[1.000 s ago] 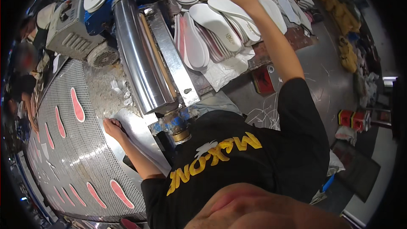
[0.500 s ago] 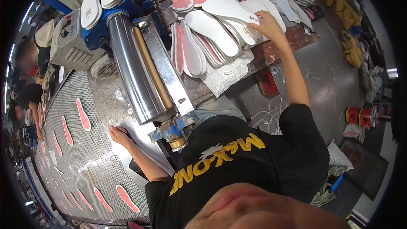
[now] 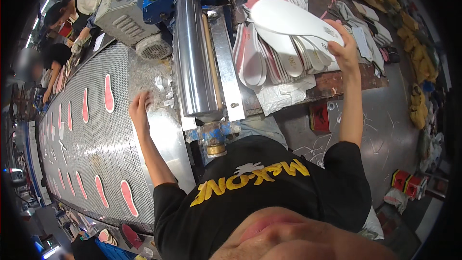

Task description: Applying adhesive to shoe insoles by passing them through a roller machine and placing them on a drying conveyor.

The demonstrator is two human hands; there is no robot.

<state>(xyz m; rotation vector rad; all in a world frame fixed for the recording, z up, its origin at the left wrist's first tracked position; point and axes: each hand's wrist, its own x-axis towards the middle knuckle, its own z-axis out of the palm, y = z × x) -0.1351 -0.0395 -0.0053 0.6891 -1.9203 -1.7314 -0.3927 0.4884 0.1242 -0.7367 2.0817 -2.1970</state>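
- The white insole [image 3: 288, 17] is above the pile of insoles [image 3: 290, 60], its wide end reaching toward the roller [image 3: 195, 62]; half a second ago it lay on top of the pile.
- The right hand [image 3: 344, 45] now grips its narrow end, thumb and fingers closed around it; earlier the fingers were only at that end.
- The left hand [image 3: 139, 108] has loosened from a curled fist: its fingers are partly spread, with nothing seen in them. It is now by the far corner of the metal plate [image 3: 166, 139], beside the mesh belt [image 3: 115, 144].
- Pink insoles [image 3: 126, 197] lie in rows on the belt, as before.
- The whole view has shifted, the roller appearing farther right.
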